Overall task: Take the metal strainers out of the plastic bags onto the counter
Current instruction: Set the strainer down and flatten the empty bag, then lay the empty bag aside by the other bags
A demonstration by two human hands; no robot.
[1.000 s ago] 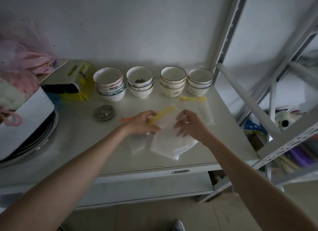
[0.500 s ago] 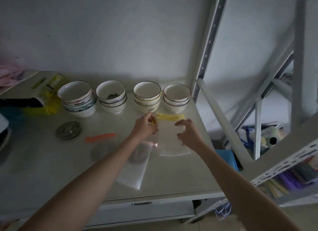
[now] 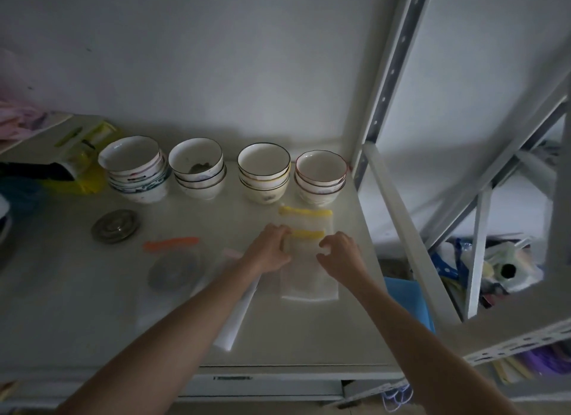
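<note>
A clear plastic bag with a yellow zip [image 3: 309,275] lies flat on the white counter [image 3: 92,306], overlapping a second yellow-zip bag [image 3: 306,213] just behind it. My left hand [image 3: 272,251] pinches the front bag's top left corner by the zip. My right hand [image 3: 338,255] hovers at the bag's right edge with fingers curled and apart. To the left, an orange-zip bag [image 3: 173,244] holds a round metal strainer [image 3: 174,271]. A pink-zip bag [image 3: 234,309] lies partly under my left forearm. One bare metal strainer [image 3: 115,226] rests on the counter.
Stacks of ceramic bowls [image 3: 262,173] line the back of the counter against the wall. A yellow package [image 3: 83,155] lies at the back left. A grey metal shelf frame [image 3: 398,198] stands right beside the counter's right edge, with clutter behind it.
Both hands carried the yellow-zip bag back and to the right and laid it flat, partly over the other yellow-zip bag. The view has swung to the right.
</note>
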